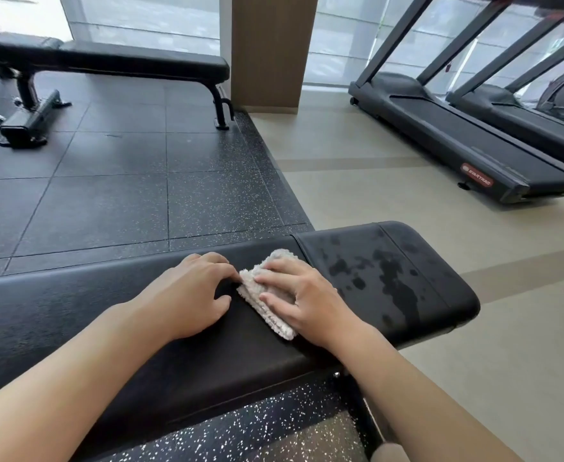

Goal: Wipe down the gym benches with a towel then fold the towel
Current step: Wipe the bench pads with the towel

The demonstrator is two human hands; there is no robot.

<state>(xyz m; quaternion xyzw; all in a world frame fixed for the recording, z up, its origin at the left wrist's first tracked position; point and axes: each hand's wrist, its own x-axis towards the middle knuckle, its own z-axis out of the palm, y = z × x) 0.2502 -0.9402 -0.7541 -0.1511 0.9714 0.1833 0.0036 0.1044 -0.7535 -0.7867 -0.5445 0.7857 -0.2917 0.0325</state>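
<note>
Here, a view down onto a black padded desk (73, 315) running from near left to right, in a gym. On its top, near the middle: a small pale towel (267, 295), folded into a thick strip, lying flat just left of the seam between the long pad and the short end pad. Right hand (304, 295) laid flat on the towel, fingers straight and spread, pressing it down. Left hand (190, 295) just beside it, fingers loosely bent, fingertips touching the towel's left edge and the pad, gripping nothing. Both forearms bare, reaching in from the near edge.

On the short end pad to the right: dark wet patches (394, 278), scattered across most of it.

Far left, on dark speckled rubber floor tiles (107, 195): a second black bench (123, 60), flat, standing well apart. Far right, on pale floor (357, 181): two treadmills (467, 141) side by side, angled away. Between them in the distance: a brown pillar (274, 48) against bright windows (147, 18).
</note>
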